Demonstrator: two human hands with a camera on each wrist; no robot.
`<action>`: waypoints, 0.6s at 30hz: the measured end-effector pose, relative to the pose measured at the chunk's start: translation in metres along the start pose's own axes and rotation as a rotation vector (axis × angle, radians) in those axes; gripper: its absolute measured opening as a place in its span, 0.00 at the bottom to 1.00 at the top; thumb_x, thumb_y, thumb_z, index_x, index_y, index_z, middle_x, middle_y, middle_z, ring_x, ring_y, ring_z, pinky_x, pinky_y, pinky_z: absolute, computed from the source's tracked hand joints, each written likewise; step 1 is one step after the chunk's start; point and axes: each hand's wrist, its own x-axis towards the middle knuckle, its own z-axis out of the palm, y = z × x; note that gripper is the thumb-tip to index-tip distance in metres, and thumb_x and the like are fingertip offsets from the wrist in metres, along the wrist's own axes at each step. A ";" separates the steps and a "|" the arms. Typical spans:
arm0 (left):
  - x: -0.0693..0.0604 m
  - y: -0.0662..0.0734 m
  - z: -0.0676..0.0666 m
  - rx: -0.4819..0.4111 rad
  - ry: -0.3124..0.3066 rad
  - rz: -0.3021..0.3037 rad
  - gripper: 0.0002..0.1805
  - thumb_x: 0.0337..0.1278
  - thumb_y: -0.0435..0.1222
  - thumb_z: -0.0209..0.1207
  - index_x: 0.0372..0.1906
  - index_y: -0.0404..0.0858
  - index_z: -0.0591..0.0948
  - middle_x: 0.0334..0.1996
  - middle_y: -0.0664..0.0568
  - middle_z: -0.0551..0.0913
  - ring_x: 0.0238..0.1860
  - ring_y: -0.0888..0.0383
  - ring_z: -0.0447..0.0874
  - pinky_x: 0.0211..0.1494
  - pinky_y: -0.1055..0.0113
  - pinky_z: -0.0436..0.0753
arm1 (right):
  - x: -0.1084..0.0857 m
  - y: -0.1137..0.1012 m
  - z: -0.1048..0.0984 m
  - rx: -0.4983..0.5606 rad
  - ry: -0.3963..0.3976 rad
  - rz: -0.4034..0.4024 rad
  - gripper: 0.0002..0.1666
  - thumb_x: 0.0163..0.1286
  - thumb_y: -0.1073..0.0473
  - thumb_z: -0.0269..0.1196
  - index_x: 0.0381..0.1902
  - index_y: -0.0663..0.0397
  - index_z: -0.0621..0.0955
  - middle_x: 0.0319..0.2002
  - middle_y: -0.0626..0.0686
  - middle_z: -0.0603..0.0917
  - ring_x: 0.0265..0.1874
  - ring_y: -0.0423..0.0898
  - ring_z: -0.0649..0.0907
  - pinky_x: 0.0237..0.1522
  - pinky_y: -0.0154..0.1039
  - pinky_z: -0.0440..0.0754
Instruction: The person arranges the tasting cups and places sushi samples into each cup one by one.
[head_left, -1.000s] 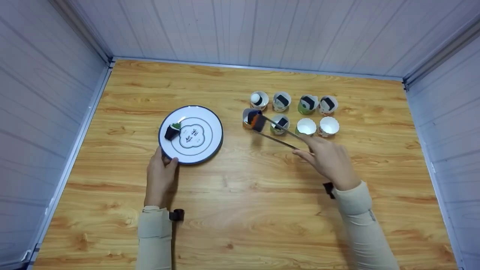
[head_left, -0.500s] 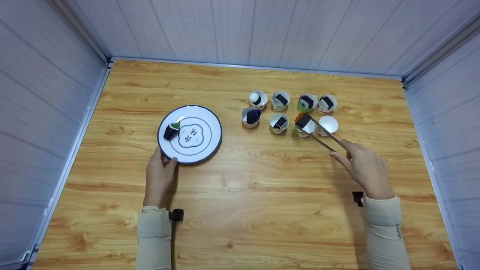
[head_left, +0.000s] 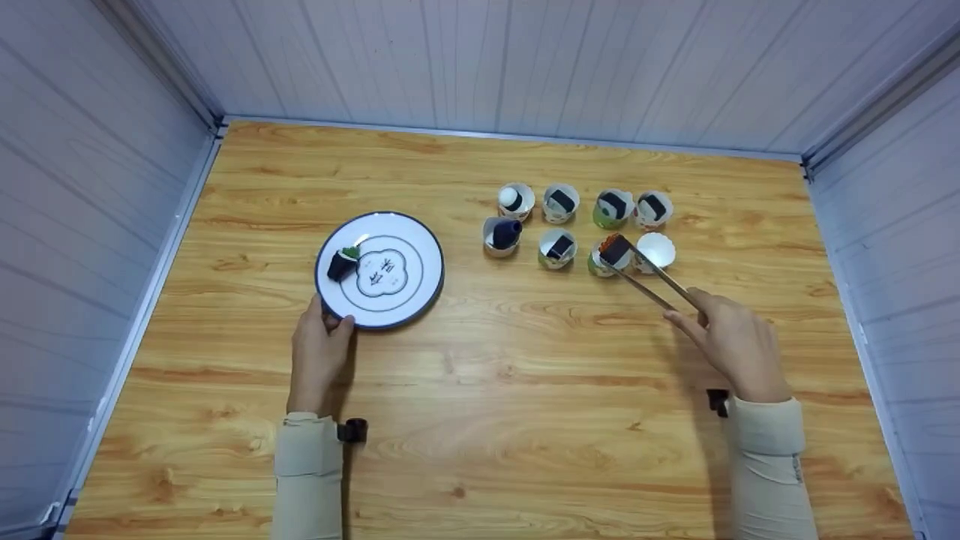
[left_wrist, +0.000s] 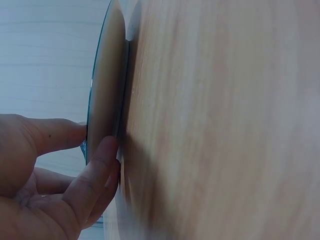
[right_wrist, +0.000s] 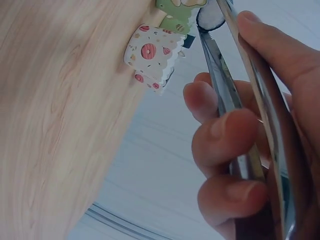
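Note:
At the left of the head view, my left hand (head_left: pixel 319 352) pinches the near-left rim of a white plate (head_left: pixel 405 306) with a blue edge. A toy-like dark sushi piece with a green top (head_left: pixel 343 265) lies on that plate. My right hand (head_left: pixel 739 345) grips metal tongs (head_left: pixel 666 280). Between the tongs' tips is a dark-wrapped sushi roll (head_left: pixel 616 251) with an orange top, over the mouth of a green-patterned paper cup (head_left: pixel 598 268). The right wrist view shows the roll's whitish end (right_wrist: pixel 211 17); whether the roll touches the cup is unclear.
Several paper cups stand in two rows, most holding dark-wrapped pieces. One cup (head_left: pixel 657 249) at the near right has a bare white inside; a doughnut-print cup (right_wrist: pixel 150 49) shows in the right wrist view. Pale panels (head_left: pixel 480 67) enclose the wooden table (head_left: pixel 480 420).
The tongs have carried the orange-topped roll rightward from the near-left cup to above a near-row cup, then slightly lower. My left hand and the plate have stayed put.

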 end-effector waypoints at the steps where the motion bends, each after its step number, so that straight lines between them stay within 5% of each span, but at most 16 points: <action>1: 0.000 0.000 0.000 0.002 0.004 0.003 0.29 0.72 0.32 0.55 0.73 0.31 0.63 0.61 0.35 0.72 0.61 0.44 0.71 0.64 0.51 0.72 | 0.000 0.000 0.000 0.001 -0.003 0.000 0.27 0.69 0.37 0.63 0.51 0.52 0.83 0.20 0.46 0.74 0.15 0.45 0.70 0.12 0.41 0.61; 18: 0.001 -0.001 0.001 -0.010 0.000 -0.018 0.30 0.73 0.31 0.54 0.75 0.34 0.62 0.63 0.37 0.72 0.62 0.46 0.72 0.65 0.52 0.73 | 0.006 -0.012 0.001 0.041 -0.004 0.007 0.25 0.69 0.36 0.62 0.48 0.49 0.82 0.23 0.47 0.76 0.16 0.46 0.70 0.14 0.41 0.62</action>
